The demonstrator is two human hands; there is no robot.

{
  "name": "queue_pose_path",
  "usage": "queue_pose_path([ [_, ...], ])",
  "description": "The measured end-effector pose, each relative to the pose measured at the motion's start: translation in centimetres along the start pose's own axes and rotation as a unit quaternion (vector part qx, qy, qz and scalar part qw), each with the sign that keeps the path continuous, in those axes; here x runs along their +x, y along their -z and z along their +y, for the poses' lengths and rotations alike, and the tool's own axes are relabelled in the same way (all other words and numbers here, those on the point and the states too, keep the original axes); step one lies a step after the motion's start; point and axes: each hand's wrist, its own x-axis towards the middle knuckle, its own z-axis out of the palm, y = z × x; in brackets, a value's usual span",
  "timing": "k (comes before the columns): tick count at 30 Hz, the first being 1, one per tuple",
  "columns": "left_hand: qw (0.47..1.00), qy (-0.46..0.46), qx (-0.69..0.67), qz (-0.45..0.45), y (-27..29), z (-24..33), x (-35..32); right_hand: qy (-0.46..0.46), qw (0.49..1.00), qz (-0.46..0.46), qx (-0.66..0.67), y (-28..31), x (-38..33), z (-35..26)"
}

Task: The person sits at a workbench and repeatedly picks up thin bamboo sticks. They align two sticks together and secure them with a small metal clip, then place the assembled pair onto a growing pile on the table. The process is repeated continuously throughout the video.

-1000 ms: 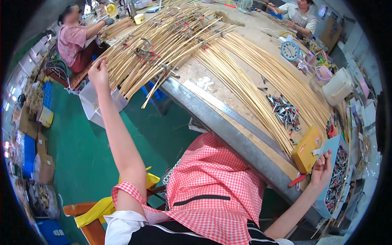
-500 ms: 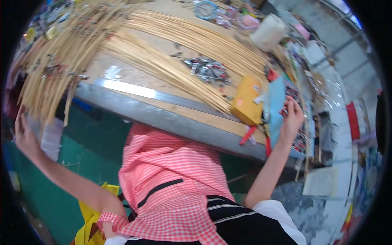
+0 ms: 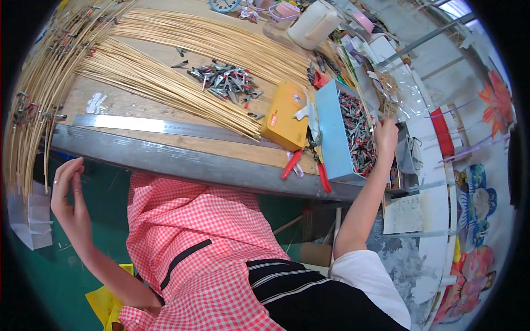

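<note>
Right hand (image 3: 385,135) is reaching, fingers curled, into the oblong blue tray (image 3: 330,132) of metal clips, lying twelve-to-six; left hand (image 3: 67,190) is hanging released.

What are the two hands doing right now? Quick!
Left hand: open, holding nothing, below the table edge.
Right hand: reaching into the blue box of clips; grip cannot be told.

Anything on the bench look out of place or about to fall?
The red-handled pliers hang past the bench's front edge, beside the blue tray. A loose pile of metal clips lies scattered between the bamboo strips. Nothing looks damaged.
</note>
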Motion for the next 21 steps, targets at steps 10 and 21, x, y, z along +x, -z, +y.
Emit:
queue_pose_path([
  [10,0.999,0.000,0.007,-0.042,-1.0,2.1,0.2,-0.027,0.998,-0.029,-0.054,-0.5,-3.5,2.4],
  [21,0.999,-0.004,0.007,-0.047,-1.5,2.5,0.3,0.309,0.910,0.013,0.277,1.9,-4.7,-23.0],
])
